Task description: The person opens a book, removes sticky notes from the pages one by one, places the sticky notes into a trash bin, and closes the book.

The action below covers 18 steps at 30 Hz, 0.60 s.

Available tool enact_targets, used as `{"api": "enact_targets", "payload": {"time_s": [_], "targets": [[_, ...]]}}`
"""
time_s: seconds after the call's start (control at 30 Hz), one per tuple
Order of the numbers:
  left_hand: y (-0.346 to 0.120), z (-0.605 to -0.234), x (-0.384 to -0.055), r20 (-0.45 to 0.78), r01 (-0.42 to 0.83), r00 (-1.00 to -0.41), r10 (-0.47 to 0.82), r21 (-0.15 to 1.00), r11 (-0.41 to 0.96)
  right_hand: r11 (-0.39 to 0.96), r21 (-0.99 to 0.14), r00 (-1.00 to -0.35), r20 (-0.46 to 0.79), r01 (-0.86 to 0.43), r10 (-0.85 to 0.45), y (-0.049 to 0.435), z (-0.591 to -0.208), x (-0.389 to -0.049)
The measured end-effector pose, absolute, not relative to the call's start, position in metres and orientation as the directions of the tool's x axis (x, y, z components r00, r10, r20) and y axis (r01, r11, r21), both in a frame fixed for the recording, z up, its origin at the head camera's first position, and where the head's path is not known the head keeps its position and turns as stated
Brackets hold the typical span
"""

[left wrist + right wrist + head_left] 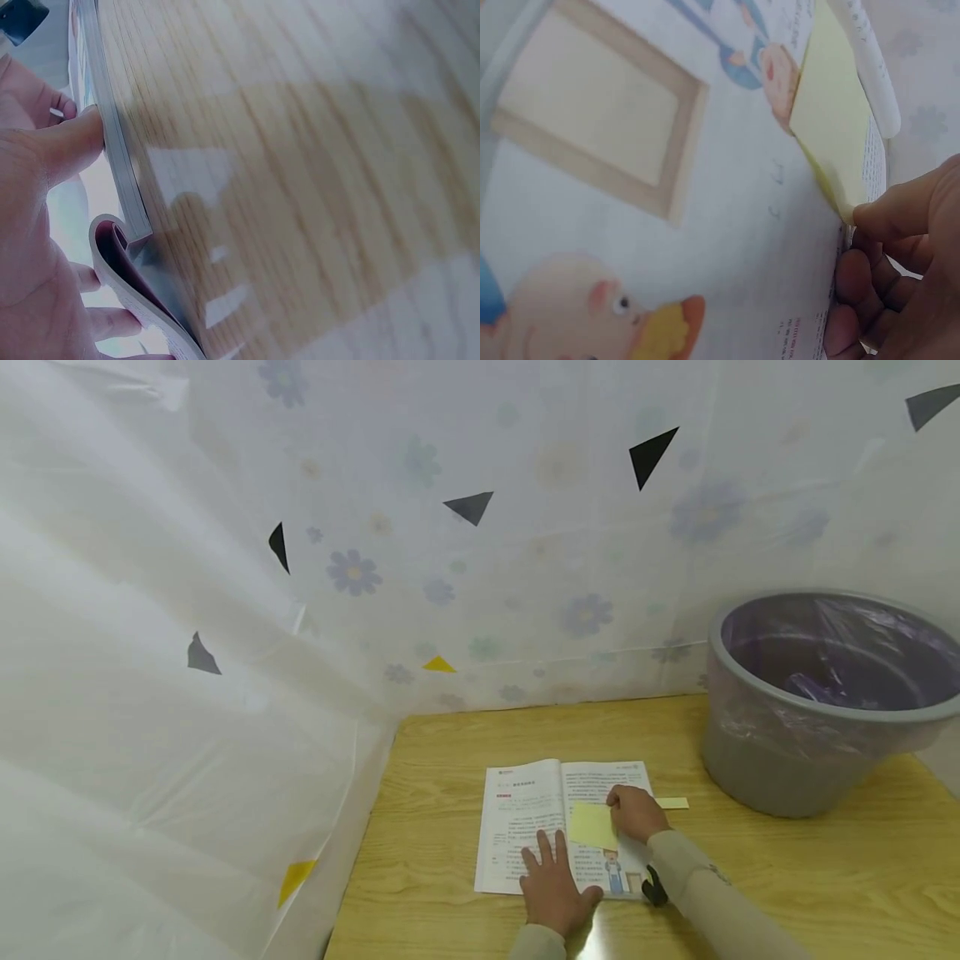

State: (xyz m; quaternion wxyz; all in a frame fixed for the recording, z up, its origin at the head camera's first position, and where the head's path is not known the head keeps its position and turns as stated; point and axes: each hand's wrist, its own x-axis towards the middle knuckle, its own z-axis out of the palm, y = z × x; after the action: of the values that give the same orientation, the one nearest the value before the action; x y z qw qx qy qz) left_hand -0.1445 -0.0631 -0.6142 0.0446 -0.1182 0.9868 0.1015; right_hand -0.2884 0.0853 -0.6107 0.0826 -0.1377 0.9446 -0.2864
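Note:
An open book (517,781) lies on the wooden table, with print on both pages and a cartoon figure low on the right page. A pale yellow sticky note (592,825) is over the middle of the right page. At the note's right edge my right hand (637,812) pinches it between thumb and finger; the right wrist view shows the pinched corner of the note (832,105) lifted slightly. My left hand (553,885) rests with spread fingers on the lower part of the book, its thumb (71,146) by the bottom edge.
A narrow yellow strip (675,803) sticks out past the book's right edge. To the right stands a large grey bucket (780,760) lined with clear purplish plastic. Flower-patterned sheeting (525,568) hangs behind the table (420,827) and along its left side.

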Motion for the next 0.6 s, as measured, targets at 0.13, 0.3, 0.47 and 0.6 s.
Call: {"api": "enact_targets", "payload": {"time_s": [0.13,0.3,0.47,0.6], "targets": [[-0.0638,-0.614,-0.1442,-0.116,-0.242,-0.968,-0.222,0.196,0.95,0.771,-0.598,-0.945,-0.067,-0.218,-0.319,0.0877,-0.6135,-0.2911],[-0.0638,-0.6138,-0.1441,-0.124,-0.243,-0.967,-0.222,0.2,0.949,0.759,-0.61,-0.936,-0.077,-0.23,-0.345,0.0905,-0.6165,-0.2948],[-0.0635,-0.6131,-0.1445,-0.119,-0.241,-0.968,-0.219,0.22,0.945,0.754,-0.622,-0.934,-0.101,-0.21,-0.343,0.0906,-0.6143,-0.296],[-0.0634,-0.6149,-0.1454,-0.117,-0.243,-0.968,-0.222,0.215,0.946,0.751,-0.626,-0.934,-0.099,-0.211,-0.344,0.0907,-0.6125,-0.2956]]}}
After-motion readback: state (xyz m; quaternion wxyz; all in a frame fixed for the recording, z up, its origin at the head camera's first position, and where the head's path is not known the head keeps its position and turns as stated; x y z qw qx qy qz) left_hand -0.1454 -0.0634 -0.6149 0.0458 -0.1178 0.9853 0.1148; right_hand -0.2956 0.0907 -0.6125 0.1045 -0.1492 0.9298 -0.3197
